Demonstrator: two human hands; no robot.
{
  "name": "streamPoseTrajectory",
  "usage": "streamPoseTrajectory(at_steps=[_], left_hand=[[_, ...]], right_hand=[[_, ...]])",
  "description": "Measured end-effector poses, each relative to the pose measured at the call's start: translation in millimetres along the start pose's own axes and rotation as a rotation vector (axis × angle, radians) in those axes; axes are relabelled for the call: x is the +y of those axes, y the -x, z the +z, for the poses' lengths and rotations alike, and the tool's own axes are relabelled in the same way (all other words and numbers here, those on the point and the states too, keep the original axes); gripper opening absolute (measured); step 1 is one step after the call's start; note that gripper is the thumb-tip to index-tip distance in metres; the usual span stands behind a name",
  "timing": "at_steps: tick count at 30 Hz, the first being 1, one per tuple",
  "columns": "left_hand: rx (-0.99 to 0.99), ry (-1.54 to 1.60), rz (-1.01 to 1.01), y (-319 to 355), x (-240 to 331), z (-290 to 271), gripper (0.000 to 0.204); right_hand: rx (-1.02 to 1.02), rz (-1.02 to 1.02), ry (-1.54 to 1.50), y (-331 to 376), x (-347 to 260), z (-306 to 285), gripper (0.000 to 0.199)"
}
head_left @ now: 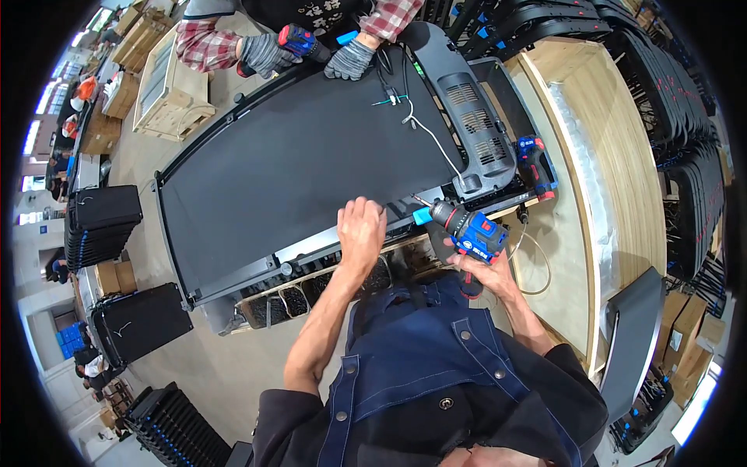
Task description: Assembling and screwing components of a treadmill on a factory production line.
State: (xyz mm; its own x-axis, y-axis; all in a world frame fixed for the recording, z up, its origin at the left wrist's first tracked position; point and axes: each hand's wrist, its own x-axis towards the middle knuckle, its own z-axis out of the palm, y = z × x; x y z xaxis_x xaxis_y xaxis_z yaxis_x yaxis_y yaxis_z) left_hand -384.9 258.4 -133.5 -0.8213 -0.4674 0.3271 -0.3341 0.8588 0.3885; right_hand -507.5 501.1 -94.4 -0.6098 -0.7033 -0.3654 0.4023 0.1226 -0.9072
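Note:
A long treadmill deck with a black belt [272,167] lies in front of me, its black motor cover [475,117] at the right end. My left hand [360,232] rests at the near side rail [311,245], fingers curled together; what they hold, if anything, is hidden. In my right hand [490,274] is a blue and black cordless drill [476,233], gripped by its handle, with the bit pointing left over the rail. A light-blue piece [422,215] sits beside the drill's chuck. A white cable [432,136] lies across the belt beside the motor cover.
Across the deck, a co-worker's gloved hands [350,61] are near another cordless drill [303,40]. A third drill [537,167] stands right of the motor cover. Bins of small dark parts [296,300] line the near side. A wooden crate [576,233] stands at right.

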Motion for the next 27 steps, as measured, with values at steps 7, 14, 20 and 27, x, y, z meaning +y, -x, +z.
streamPoseTrajectory(at_steps=[7,14,20,27], left_hand=[[-0.157,0.170,0.243,-36,-21,11,0.018],[-0.155,0.204,0.176,-32,-27,20,0.020],[-0.177,0.235,0.149,-31,-32,21,0.019],[-0.181,0.249,0.137,-32,-33,19,0.021]], right_hand=[[-0.126,-0.038,0.542,-17,-29,-29,0.036],[-0.344,-0.022,1.053,-64,-93,-5,0.030],[-0.500,-0.043,1.179,-95,-105,13,0.022],[-0.516,0.023,1.249,-105,-104,20,0.022]])
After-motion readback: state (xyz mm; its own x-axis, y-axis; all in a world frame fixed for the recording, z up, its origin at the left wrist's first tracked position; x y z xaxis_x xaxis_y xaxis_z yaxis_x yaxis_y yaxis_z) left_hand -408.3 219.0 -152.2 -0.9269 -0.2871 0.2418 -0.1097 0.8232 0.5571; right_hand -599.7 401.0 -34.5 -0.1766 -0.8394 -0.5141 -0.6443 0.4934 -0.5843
